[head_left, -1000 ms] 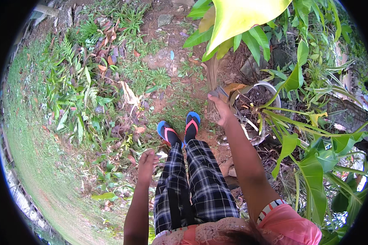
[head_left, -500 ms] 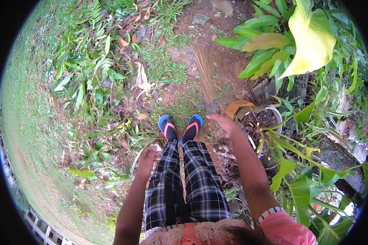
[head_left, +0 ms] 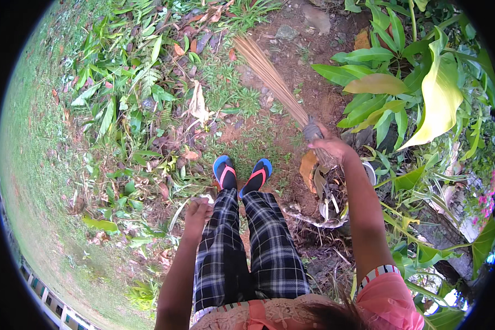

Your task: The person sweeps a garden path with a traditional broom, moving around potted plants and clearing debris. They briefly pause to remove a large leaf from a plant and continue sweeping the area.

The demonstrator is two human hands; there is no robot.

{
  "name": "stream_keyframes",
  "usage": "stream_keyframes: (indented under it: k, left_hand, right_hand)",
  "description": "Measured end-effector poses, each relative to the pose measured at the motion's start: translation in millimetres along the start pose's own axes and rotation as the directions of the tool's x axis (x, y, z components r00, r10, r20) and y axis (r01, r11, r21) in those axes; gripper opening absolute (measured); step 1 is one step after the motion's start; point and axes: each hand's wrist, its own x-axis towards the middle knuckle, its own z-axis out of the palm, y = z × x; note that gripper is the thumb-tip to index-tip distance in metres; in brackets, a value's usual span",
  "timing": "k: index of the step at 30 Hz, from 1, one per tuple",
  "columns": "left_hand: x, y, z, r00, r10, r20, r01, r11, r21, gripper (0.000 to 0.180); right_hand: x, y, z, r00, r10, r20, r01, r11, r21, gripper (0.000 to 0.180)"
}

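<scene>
A stick broom [head_left: 278,85] of thin tan bristles is in my right hand [head_left: 334,147], whose fingers wrap round its handle just below the grey binding [head_left: 312,131]. Its bristle tips reach up and to the left over the dirt and grass. My left hand [head_left: 198,210] is closed beside my left thigh, with a small whitish bit showing at the fingertips; what it is I cannot make out. Under my right forearm, a white-rimmed pot [head_left: 370,172] is mostly hidden.
My feet, in blue flip-flops [head_left: 224,171] with pink straps, stand on patchy grass. A pile of cut leaves and ferns [head_left: 113,104] lies to the left. On the right grow a broad-leaved plant [head_left: 368,82] and a large yellow leaf [head_left: 439,96]. Stones [head_left: 286,33] lie ahead.
My right hand has moved right and slightly up with the broom. The bristles have swung from nearly straight ahead to a slant toward the upper left. The left hand has shifted only slightly.
</scene>
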Motion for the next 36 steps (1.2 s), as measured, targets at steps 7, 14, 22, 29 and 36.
stream_keyframes:
  k: [7,14,22,29,36]
  left_hand:
    - [3.3,37.6,-4.7,1.000,0.017,0.000,-0.017,0.995,-0.098,0.021]
    - [25.3,44.5,9.8,0.989,-0.032,-0.142,0.010,0.988,-0.155,0.022]
    - [53.5,75.8,99.2,0.997,-0.010,-0.074,-0.002,0.987,-0.159,0.025]
    - [64.3,95.1,141.5,0.999,-0.014,-0.041,0.010,0.995,-0.098,0.025]
    - [63.1,110.6,135.9,0.995,0.003,-0.104,-0.023,0.982,-0.188,0.025]
  right_hand:
    - [-32.0,20.4,-27.8,0.958,-0.061,-0.281,0.157,0.929,0.335,0.062]
    - [70.1,-52.8,-57.8,0.978,0.190,-0.085,-0.129,0.875,0.467,0.048]
    - [-17.2,7.9,-118.9,0.874,0.241,-0.422,0.047,0.823,0.566,0.078]
    - [39.6,-50.0,-110.9,1.000,0.002,-0.027,-0.004,0.997,-0.074,0.078]
    - [-3.6,-55.9,-133.1,0.974,0.122,-0.191,-0.002,0.848,0.530,0.040]
